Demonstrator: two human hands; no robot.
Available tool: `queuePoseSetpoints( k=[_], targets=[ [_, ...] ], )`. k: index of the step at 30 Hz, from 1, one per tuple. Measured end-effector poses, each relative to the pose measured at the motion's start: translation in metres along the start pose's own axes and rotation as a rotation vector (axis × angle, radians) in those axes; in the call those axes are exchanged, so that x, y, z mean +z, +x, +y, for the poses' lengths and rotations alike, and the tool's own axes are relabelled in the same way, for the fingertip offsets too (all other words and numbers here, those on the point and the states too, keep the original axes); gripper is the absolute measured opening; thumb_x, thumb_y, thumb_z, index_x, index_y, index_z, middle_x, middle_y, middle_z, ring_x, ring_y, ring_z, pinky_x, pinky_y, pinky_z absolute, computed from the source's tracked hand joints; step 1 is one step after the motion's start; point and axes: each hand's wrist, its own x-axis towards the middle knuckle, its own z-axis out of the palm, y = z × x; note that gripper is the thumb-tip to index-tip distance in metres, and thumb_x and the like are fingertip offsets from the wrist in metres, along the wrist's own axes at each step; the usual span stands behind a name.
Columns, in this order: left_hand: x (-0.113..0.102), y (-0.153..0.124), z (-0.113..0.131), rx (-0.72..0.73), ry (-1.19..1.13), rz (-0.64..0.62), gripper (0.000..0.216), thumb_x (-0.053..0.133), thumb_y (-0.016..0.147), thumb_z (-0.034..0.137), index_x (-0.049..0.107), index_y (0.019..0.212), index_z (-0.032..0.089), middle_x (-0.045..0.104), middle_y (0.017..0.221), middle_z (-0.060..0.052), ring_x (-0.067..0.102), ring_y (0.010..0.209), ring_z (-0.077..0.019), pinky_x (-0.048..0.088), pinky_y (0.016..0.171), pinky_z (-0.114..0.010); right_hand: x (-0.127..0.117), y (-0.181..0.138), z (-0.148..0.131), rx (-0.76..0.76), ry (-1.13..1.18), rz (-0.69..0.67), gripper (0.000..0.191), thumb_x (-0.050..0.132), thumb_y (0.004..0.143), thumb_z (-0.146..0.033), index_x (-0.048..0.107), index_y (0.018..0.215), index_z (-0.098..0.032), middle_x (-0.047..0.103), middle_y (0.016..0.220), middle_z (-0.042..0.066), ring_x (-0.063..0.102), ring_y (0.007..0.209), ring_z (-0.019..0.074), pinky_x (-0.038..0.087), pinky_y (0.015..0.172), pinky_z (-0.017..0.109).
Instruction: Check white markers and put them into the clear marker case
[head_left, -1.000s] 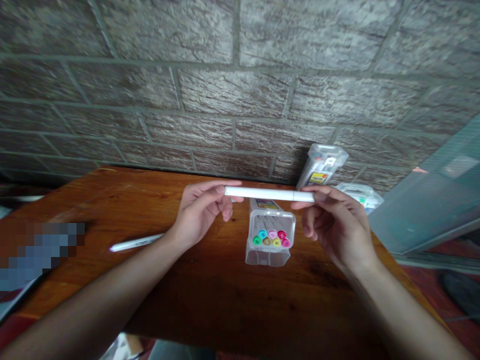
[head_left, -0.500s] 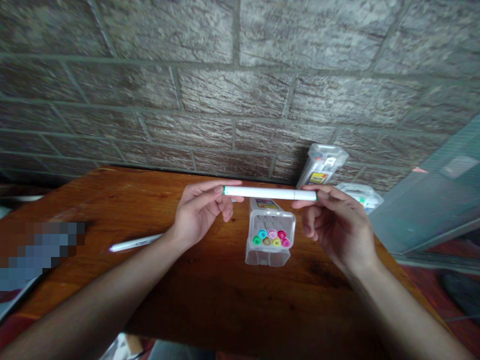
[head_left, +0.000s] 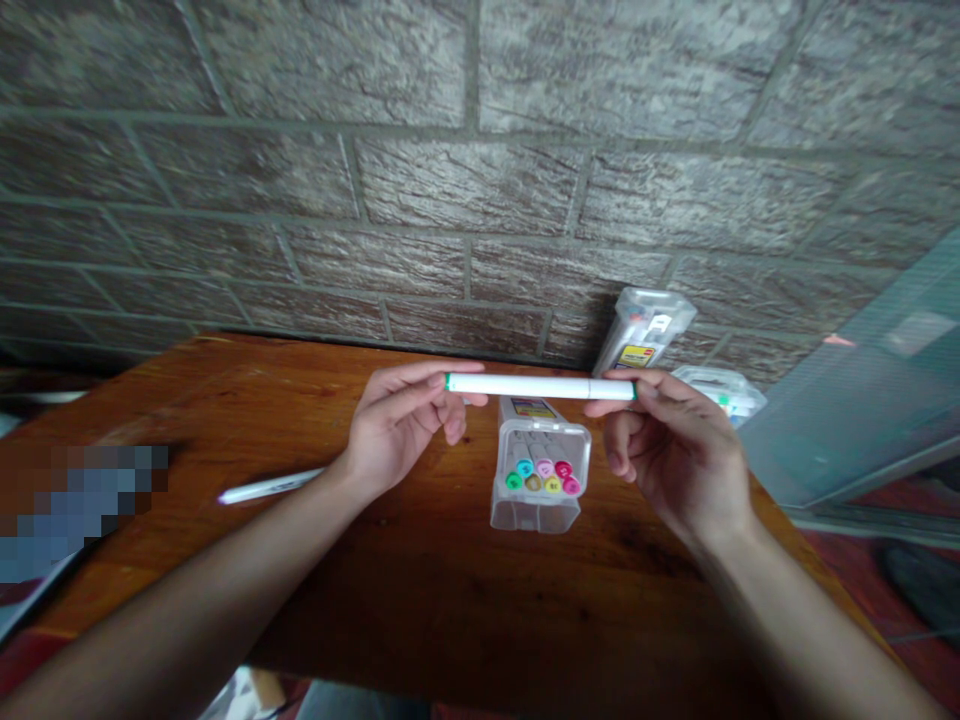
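Note:
A white marker (head_left: 525,386) with green ends is held level above the table. My left hand (head_left: 397,420) pinches its left end between thumb and fingers. At the other end, past the thin seam, my right hand (head_left: 679,450) grips it the same way. Below and between the hands lies an open clear plastic marker case (head_left: 536,515), its mouth facing me. Several markers inside show round coloured ends in green, blue, pink, red, yellow and brown. A white marker with a purple tip (head_left: 262,487) rests on the table, partly hidden behind my left forearm.
The wooden table (head_left: 450,600) meets a grey brick wall (head_left: 465,190). A closed clear case (head_left: 646,325) stands upright by the wall, and another clear case (head_left: 724,395) sits behind my right hand. A glass panel (head_left: 862,370) is at right. The far left is pixelated.

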Motion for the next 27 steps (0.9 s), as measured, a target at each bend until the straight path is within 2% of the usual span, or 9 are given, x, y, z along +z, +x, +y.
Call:
queuePoseSetpoints(
  k=[14, 22, 27],
  targets=[
    [0.0, 0.0, -0.002, 0.014, 0.022, 0.002, 0.024, 0.078, 0.088, 0.026, 0.087, 0.107, 0.016, 0.084, 0.081, -0.013, 0.063, 0.048, -0.0116, 0.051, 0.049, -0.023, 0.001, -0.001, 0.001, -0.04, 0.025, -0.014, 0.018, 0.079, 0.089, -0.031, 0.085, 0.1, -0.019, 0.086, 0.083, 0.007, 0.063, 0.039, 0.0122, 0.045, 0.034, 0.02],
    [0.0, 0.0, -0.004, 0.046, 0.076, 0.007, 0.021, 0.08, 0.089, 0.029, 0.087, 0.105, 0.017, 0.083, 0.079, -0.01, 0.061, 0.047, -0.0103, 0.05, 0.048, -0.022, 0.002, -0.001, 0.005, -0.086, -0.053, -0.011, 0.02, 0.087, 0.086, -0.033, 0.086, 0.102, -0.021, 0.085, 0.081, 0.005, 0.062, 0.039, 0.0093, 0.047, 0.035, 0.017],
    [-0.005, -0.002, -0.01, 0.084, 0.199, -0.025, 0.018, 0.082, 0.092, 0.025, 0.087, 0.109, 0.022, 0.082, 0.079, -0.005, 0.061, 0.05, -0.0071, 0.051, 0.051, -0.019, -0.001, -0.001, 0.01, -0.128, -0.134, -0.012, 0.019, 0.091, 0.084, -0.029, 0.086, 0.102, -0.023, 0.084, 0.077, 0.003, 0.063, 0.039, 0.0087, 0.046, 0.035, 0.016]
  ],
)
